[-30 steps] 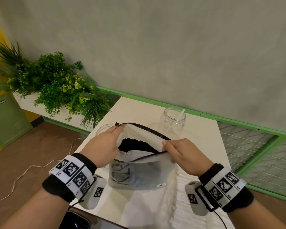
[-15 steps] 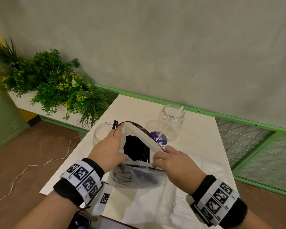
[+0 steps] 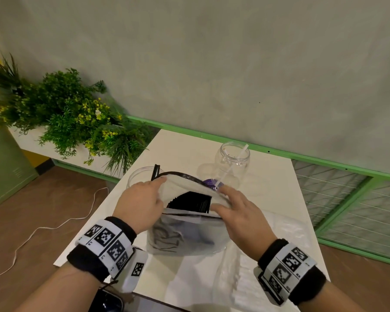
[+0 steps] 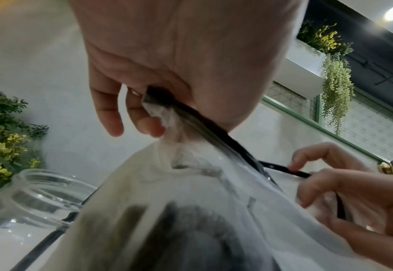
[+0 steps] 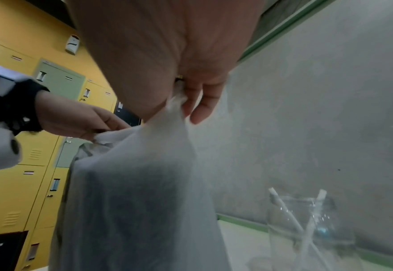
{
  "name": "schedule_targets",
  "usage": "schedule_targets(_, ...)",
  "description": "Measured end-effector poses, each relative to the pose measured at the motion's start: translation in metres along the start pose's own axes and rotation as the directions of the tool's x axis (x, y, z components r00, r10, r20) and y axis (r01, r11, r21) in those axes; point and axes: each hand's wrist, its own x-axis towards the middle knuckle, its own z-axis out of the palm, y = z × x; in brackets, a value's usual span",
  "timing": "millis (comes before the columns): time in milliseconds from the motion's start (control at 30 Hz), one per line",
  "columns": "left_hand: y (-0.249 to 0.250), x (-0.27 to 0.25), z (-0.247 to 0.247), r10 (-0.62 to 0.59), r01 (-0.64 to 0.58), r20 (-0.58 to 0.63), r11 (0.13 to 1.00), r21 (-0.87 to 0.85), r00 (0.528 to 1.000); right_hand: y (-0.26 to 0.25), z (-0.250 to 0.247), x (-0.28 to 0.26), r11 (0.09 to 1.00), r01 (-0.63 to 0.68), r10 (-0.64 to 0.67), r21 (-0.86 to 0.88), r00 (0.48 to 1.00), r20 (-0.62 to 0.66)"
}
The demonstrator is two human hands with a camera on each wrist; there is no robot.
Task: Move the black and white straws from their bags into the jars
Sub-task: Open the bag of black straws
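- Hands first: the left hand [image 3: 140, 206] pinches the left corner of the bag [image 3: 185, 235] at its black zip rim, thumb and fingers clamped on the plastic, clear in the left wrist view.
- Right hand [image 3: 239, 212] grips the opposite side of the rim, fingers curled over the edge, plastic bunched between thumb and fingers in the right wrist view.
- Between the two hands the frosted bag's mouth is pulled wide open, held up just above the bench [image 3: 185, 149].
- Inside it, the black straws [image 3: 189, 202] stand packed together, their ends showing in the mouth.
- Just behind the left hand sits a wide clear jar [image 3: 136, 176], with a couple of black straws [image 3: 155, 172] poking above its rim.
- Further back and to the right, a second clear jar [image 3: 232, 161] stands on the bench with a white straw [image 3: 232, 164] leaning in it; the right wrist view shows two white straws there.
- Under the right forearm lies a clear plastic bag [image 3: 257, 262], flat on the bench.
- Off the bench's left edge, a planter of green foliage with yellow flowers [image 3: 72, 118]; a white cable [image 3: 43, 228] trails across the brown floor.
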Motion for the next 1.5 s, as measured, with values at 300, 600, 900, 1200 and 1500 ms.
schedule_targets(300, 0.003, -0.001, 0.010, 0.079, -0.081, -0.049, 0.996, -0.029, 0.996, -0.001, 0.022, 0.006, 0.575, -0.565, 0.390, 0.592, 0.825, 0.409)
schedule_targets(600, 0.010, -0.001, 0.018, 0.134, -0.036, 0.209, 0.908, -0.417, 0.969, -0.008, 0.042, 0.018, 0.109, -0.645, 0.424, 0.756, 0.719, 0.551)
schedule_targets(900, 0.003, -0.001, 0.025, 0.037, 0.175, 0.350, 0.814, -0.553, 0.936, -0.007, 0.071, 0.025, 0.027, -0.669, 0.355, 0.742, 0.701, 0.619)
schedule_targets(1200, -0.011, 0.003, 0.039, -0.052, 0.269, 0.349, 0.745, -0.610, 0.936, -0.007, 0.081, 0.028, 0.056, -0.672, 0.282, 0.738, 0.720, 0.634)
schedule_targets(1500, -0.052, 0.003, 0.046, -0.068, 0.361, 0.412, 0.624, -0.693, 0.909, 0.008, 0.086, 0.013, 0.065, -0.696, 0.364, 0.715, 0.684, 0.633)
